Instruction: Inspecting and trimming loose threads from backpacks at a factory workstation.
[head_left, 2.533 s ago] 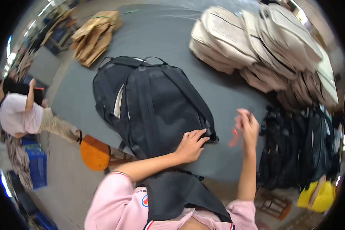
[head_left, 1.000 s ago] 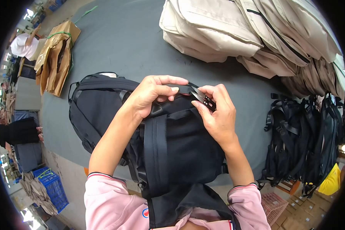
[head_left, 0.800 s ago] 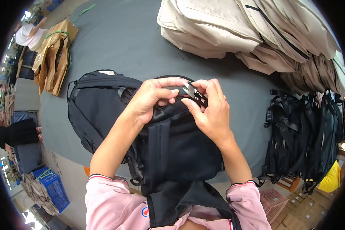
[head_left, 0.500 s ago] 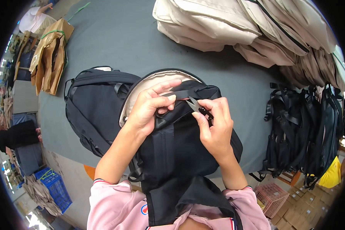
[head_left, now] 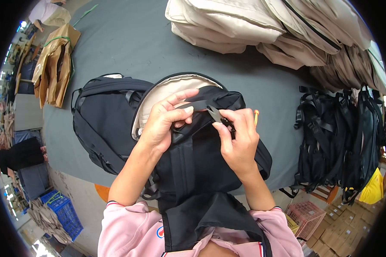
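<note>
Head view: black backpack (head_left: 201,162) lies lengthwise away, top pinched by both hands.

- The black backpack (head_left: 201,162) is half covered by the left hand (head_left: 165,122) and right hand (head_left: 240,141), so its top strap and buckle mostly don't show.
- Orange thing (head_left: 256,115) behind the right hand, only a tip pokes out, can't tell what it is.
- Second black backpack (head_left: 103,124) runs under the first one.
- Beige bag pile (head_left: 261,25) is cut off at the top edge.
- Person at far left (head_left: 19,154) is too warped and dark to make out.
</note>
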`<state>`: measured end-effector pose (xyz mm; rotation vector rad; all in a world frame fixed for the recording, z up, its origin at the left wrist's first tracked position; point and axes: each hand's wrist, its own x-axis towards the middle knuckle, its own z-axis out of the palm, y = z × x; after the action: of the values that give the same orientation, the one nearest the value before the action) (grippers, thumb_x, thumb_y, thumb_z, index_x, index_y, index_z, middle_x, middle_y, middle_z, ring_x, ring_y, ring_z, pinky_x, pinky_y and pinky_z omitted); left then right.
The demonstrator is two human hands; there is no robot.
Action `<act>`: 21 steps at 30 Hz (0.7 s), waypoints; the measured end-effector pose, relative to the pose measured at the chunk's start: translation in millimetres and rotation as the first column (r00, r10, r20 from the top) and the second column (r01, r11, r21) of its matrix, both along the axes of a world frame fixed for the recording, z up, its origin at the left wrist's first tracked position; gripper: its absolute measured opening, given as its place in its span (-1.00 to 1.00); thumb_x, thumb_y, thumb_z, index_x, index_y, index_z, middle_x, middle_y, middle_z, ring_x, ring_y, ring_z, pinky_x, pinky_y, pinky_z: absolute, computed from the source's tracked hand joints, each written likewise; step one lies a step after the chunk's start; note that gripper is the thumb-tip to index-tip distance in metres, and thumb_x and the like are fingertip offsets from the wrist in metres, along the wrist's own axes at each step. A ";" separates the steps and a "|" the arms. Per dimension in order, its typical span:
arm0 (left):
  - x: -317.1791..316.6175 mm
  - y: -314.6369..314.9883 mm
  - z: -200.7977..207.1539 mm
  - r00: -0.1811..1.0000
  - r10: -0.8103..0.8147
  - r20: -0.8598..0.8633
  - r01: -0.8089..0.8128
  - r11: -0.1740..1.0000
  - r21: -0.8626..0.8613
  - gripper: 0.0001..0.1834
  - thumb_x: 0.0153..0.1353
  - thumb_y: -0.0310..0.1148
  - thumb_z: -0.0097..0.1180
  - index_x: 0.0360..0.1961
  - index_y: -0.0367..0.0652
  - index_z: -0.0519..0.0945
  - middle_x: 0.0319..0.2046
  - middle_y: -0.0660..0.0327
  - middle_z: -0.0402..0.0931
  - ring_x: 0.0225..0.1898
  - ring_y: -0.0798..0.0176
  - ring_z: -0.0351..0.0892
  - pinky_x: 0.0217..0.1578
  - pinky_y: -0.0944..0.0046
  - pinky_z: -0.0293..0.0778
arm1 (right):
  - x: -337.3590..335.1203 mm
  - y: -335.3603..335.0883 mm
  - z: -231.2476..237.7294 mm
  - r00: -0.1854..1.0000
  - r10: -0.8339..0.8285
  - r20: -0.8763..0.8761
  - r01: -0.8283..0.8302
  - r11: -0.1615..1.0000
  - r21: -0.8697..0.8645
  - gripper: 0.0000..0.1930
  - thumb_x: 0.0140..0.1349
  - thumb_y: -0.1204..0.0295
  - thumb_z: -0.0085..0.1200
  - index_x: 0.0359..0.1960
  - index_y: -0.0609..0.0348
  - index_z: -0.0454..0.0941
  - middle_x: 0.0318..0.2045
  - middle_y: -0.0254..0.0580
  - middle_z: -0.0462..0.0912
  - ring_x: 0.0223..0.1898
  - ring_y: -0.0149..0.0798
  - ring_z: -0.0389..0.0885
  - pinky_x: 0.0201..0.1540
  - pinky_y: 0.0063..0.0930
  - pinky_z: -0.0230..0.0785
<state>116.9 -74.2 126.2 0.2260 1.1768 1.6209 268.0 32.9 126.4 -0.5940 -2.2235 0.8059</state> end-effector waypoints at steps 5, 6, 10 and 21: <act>2.9 0.3 -4.7 0.999 0.035 0.002 -0.035 0.999 -0.008 -0.53 0.03 -0.54 0.16 0.04 -0.27 0.48 -0.47 0.34 0.53 -0.51 0.54 0.40 -0.50 0.56 0.17 | -0.9 0.1 -0.5 0.997 -0.012 0.081 0.008 0.998 0.059 -0.77 0.00 0.50 0.23 -0.28 0.18 0.50 -0.46 -0.22 0.39 -0.63 -0.24 0.47 -0.60 -0.44 0.29; 2.6 -0.2 -5.7 0.999 0.036 0.004 -0.036 0.999 -0.011 -0.53 0.03 -0.54 0.16 0.04 -0.27 0.48 -0.47 0.34 0.53 -0.51 0.54 0.40 -0.50 0.56 0.17 | 0.1 1.5 -1.3 0.996 -0.014 0.087 0.009 0.998 0.060 -0.77 -0.01 0.51 0.23 -0.29 0.17 0.50 -0.46 -0.22 0.39 -0.63 -0.24 0.48 -0.60 -0.44 0.29; 0.6 0.7 -2.4 1.000 0.022 -0.018 -0.023 1.000 -0.017 -0.55 0.04 -0.53 0.15 0.03 -0.27 0.48 -0.46 0.34 0.53 -0.52 0.55 0.39 -0.51 0.55 0.16 | 5.1 13.4 -1.9 0.998 0.015 0.055 -0.015 1.000 0.016 -0.79 -0.02 0.53 0.24 -0.32 0.19 0.52 -0.47 -0.22 0.42 -0.60 -0.27 0.47 -0.56 -0.47 0.32; -0.8 -1.8 -0.3 1.000 -0.002 -0.029 0.002 1.000 -0.022 -0.57 0.05 -0.52 0.15 0.01 -0.24 0.49 -0.44 0.34 0.53 -0.52 0.55 0.37 -0.51 0.55 0.15 | -2.3 36.4 6.7 0.963 0.257 0.087 -0.257 0.966 -0.008 -0.78 -0.07 0.58 0.24 -0.32 0.19 0.56 -0.49 -0.23 0.44 -0.60 -0.34 0.46 -0.55 -0.52 0.31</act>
<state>116.1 -76.0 125.9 0.2372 1.2154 1.6070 265.7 69.3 133.1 -0.3469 -2.4144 0.9205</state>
